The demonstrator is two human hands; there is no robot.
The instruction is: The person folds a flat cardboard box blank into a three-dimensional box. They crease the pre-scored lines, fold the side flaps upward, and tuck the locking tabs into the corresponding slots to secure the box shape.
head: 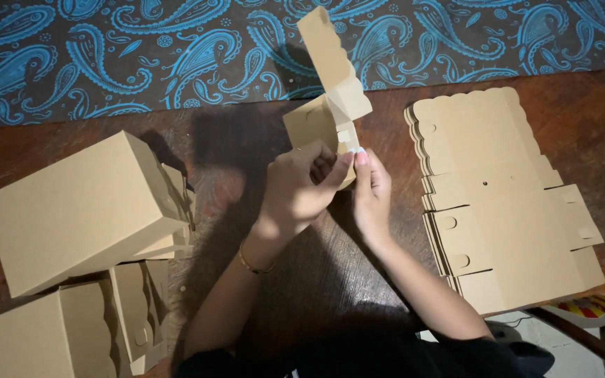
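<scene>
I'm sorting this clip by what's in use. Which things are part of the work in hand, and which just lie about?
In use:
- half-folded cardboard box, held by left hand and right hand
- stack of flat box blanks
- finished boxes

Lying about:
- blue paisley cloth
- wooden table
- colourful item, bottom right

Tan folded boxes (pixel 78 210) left, half-folded box (pixel 327 91) centre, flat blanks (pixel 505 203) stacked right.

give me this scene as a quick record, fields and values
left hand: grips the half-folded box
right hand: pinches same box, fingertips meeting the left's
flat stack: unfolded brown blanks, to the right
finished boxes: piled to the left
surface: wooden table, blue paisley cloth behind
</scene>
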